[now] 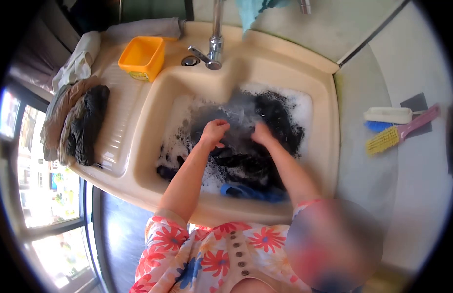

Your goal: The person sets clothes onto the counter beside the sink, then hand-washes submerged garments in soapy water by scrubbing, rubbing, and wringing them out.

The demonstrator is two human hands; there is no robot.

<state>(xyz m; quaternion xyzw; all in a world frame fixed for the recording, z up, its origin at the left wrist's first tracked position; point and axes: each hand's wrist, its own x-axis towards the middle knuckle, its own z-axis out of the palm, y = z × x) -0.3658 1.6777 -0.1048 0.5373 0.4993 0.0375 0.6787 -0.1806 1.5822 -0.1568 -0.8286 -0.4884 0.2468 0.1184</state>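
Note:
Dark wet laundry (251, 163) lies in sudsy water in the basin of a beige sink (148, 146). My left hand (215, 133) is over the left part of the laundry, fingers loosely bent and thumb apart, with nothing seen in them. Close by on the right, my right hand (260, 133) reaches down to the dark cloth; its fingers are blurred and partly hidden, so its grip does not show. A piece of blue cloth (251, 192) lies along the basin's near edge. White foam (302, 110) rings the dark water.
A chrome faucet (215, 51) rises behind the basin. On the drainboard (111, 129) are a yellow-orange tub (151, 68), dark and brown garments (85, 124) and a whitish cloth (80, 63). A yellow-bristled brush (385, 140) and a white-and-blue brush (387, 116) are on the right.

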